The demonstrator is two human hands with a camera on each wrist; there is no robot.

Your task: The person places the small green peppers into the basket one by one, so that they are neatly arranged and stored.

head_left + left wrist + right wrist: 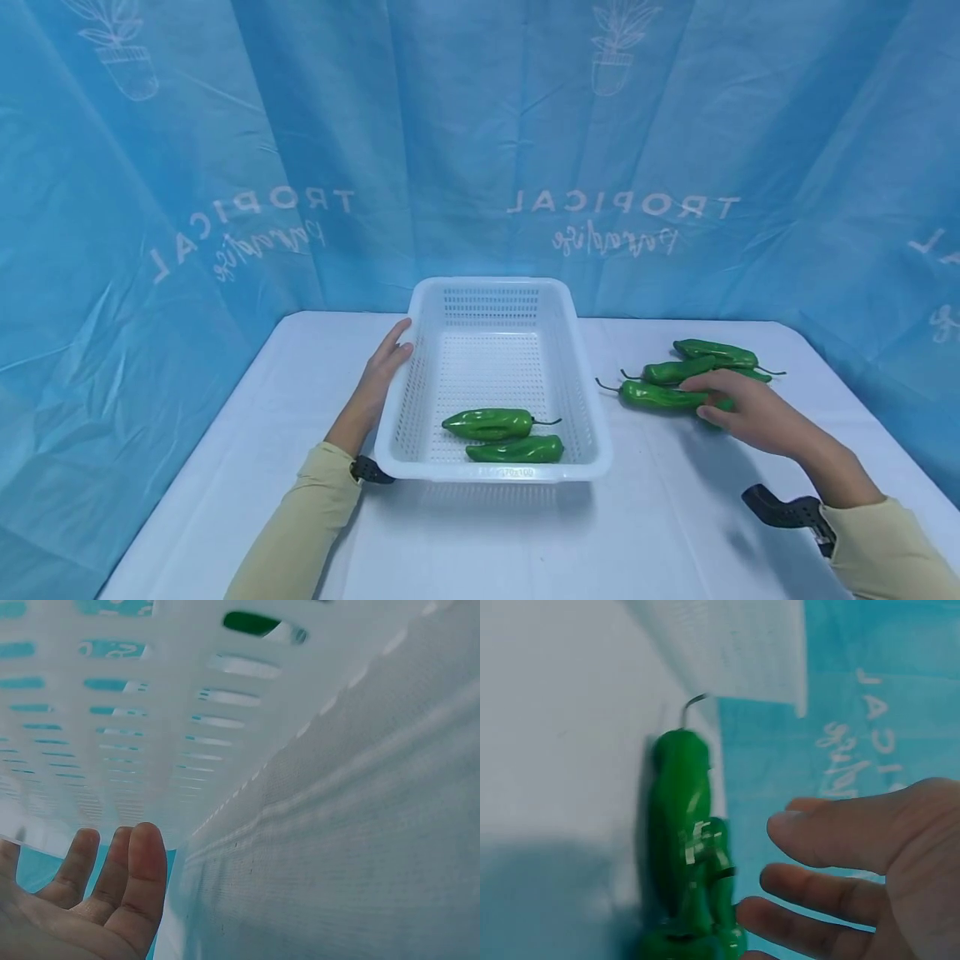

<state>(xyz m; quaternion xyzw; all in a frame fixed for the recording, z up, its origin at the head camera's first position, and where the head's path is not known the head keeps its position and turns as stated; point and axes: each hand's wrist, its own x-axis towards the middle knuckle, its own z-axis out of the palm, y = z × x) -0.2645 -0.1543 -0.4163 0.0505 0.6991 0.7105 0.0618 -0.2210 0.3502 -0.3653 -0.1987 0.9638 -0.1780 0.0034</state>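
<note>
Right grip (pixel 757 414) loosely parted, empty, near peppers (pixel 652 396), frame right; left grip (pixel 378 375), fingers extended, against basket (pixel 491 367); mid-body pinch advisable.

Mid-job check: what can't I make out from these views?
Head: exact count in the pepper pile, partly covered by the right grip.
Left wrist: most of a green pepper, hidden by the slotted basket wall.
Right wrist: the pile's lower end, cut off by the bottom edge.

This looks like a makeshift booth, with printed blue curtains (pixel 465 142) hung around a white-covered table (pixel 450 550).
</note>
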